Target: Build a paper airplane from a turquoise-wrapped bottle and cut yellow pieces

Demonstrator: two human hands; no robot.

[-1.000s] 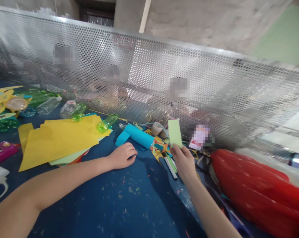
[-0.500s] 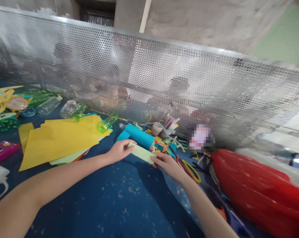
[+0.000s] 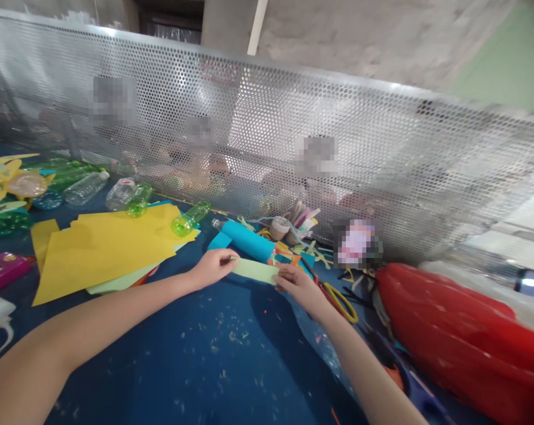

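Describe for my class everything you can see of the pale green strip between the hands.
The pale green strip is a plain, flat rectangle, longer than wide, that looks like paper or thin card. No print or marks can be made out on it. It stretches sideways, dipping slightly to the right, with the left hand gripping one end and the right hand the other, hiding both ends partly. It appears raised above the blue table, nearer the viewer than the blue-wrapped bottle.
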